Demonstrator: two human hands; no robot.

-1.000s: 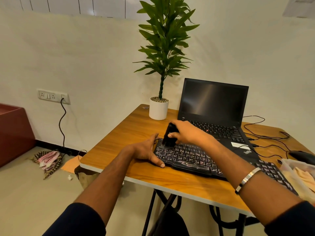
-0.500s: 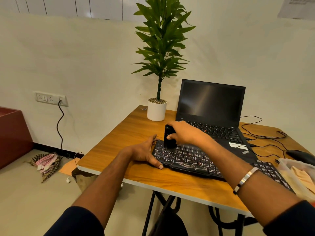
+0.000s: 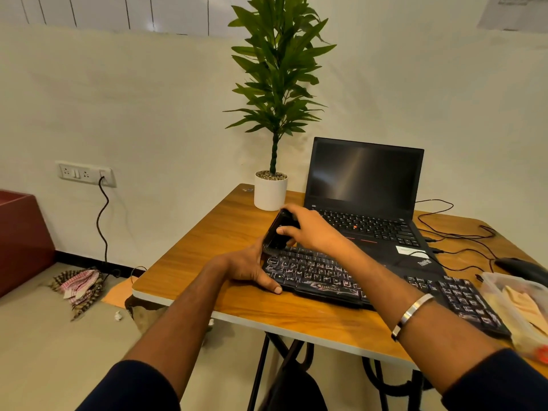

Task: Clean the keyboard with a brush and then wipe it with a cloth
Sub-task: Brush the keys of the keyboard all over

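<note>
right hand [image 3: 311, 229] gripping brush [image 3: 277, 232], left hand [image 3: 247, 266] steadying keyboard [image 3: 326, 275]

Open black laptop [image 3: 364, 200], potted plant [image 3: 274, 114] beside it, wooden table [image 3: 207, 247], mouse [image 3: 519, 266], wall socket [image 3: 84, 174]

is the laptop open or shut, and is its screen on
Open: the laptop has its lid raised upright behind its own keys. The screen looks off, dark with only a faint glare, though a blank powered display cannot be ruled out.
</note>
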